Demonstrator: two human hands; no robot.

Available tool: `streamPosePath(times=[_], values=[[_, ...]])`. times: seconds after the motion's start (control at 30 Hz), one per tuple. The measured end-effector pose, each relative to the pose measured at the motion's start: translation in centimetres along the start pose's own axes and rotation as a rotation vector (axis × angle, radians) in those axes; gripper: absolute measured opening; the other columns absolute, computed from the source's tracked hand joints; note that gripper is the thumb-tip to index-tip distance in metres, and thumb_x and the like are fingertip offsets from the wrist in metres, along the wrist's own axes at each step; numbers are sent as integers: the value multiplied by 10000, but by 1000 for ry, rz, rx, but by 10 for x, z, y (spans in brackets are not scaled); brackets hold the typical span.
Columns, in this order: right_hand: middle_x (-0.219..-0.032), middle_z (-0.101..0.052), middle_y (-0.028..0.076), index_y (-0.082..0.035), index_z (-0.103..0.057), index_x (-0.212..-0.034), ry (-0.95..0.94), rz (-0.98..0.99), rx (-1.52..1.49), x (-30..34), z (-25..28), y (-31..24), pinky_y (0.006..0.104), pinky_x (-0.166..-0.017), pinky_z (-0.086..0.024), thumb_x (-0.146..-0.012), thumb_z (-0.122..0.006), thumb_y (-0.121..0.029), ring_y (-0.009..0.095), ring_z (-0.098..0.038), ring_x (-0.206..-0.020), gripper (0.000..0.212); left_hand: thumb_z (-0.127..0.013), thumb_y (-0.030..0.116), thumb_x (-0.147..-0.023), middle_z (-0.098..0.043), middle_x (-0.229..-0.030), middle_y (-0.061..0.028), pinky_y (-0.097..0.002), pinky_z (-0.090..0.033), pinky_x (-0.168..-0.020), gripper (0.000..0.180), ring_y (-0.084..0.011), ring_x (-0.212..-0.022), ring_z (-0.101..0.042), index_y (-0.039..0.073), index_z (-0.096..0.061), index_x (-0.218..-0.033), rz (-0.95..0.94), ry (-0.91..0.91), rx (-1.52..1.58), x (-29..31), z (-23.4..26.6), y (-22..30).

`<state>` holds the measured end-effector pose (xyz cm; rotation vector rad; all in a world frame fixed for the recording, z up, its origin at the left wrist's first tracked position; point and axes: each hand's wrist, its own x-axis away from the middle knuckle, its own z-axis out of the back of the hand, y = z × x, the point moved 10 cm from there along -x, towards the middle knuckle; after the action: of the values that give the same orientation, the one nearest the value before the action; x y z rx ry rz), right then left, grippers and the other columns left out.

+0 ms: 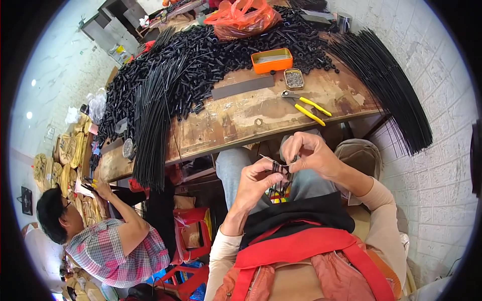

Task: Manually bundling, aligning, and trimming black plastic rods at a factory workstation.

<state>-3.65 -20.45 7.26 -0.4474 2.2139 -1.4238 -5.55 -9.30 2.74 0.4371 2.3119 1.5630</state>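
Note:
Above my lap, in front of the table edge, both hands meet around a cluster of short, thin black pieces (pixel 279 188). My left hand (pixel 256 181) is closed on the cluster, its thumb lying along the pieces. A thin pale strand sticks out near its fingertips. At the cluster's upper right side, my right hand (pixel 312 154) pinches a small dark piece between thumb and finger; what kind it is I cannot make out. On the table beyond lie yellow-handled pliers (pixel 310 114), apart from both hands.
An orange box (pixel 273 66), a small tray of metal bits (pixel 286 80) and a flat dark bar (pixel 243 87) lie on the wooden table (pixel 251 118). Black tubes (pixel 216 57) are heaped behind. Long black rods (pixel 155 120) overhang the edge. At left sits a co-worker (pixel 118 246).

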Motion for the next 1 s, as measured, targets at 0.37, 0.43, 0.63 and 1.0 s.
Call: streamPosePath(times=[0.37, 0.43, 0.63, 1.0], values=[[-976, -656, 35, -21, -661, -1056, 99, 57, 777, -23, 76, -13, 265, -795, -462, -890, -654, -135, 102, -580, -873, 202, -597, -34, -900, -673, -1053, -118, -361, -555, -812, 104, -190, -957, -642, -14, -596, -1002, -5, 27, -14, -32, 28, 7], [-861, -659, 63, -23, -680, -980, 327, 97, 908, -37, 140, -29, 277, -727, -477, -919, -605, -202, 107, -595, -790, 204, -607, -25, -897, -661, -1078, -135, -353, -552, -805, 96, -190, -954, -638, -12, -593, -991, -6, 35, 0, -36, 35, 10], [-859, -640, 171, 17, -594, -893, 561, 179, 1298, -98, 268, -40, 391, -715, -503, -837, -686, -185, 301, -637, -811, 229, -670, 4, -855, -658, -1021, -160, -392, -566, -763, 105, -238, -929, -645, -6, -574, -897, 118, -30, -59, -51, 16, -13], [-918, -687, 101, 43, -647, -1017, 390, 20, 601, -77, 227, -28, 283, -750, -533, -869, -657, -74, 150, -665, -811, 189, -647, -11, -862, -635, -1091, -170, -374, -552, -782, 140, -238, -967, -634, 29, -515, -834, 164, 31, -22, -51, 15, -11]])
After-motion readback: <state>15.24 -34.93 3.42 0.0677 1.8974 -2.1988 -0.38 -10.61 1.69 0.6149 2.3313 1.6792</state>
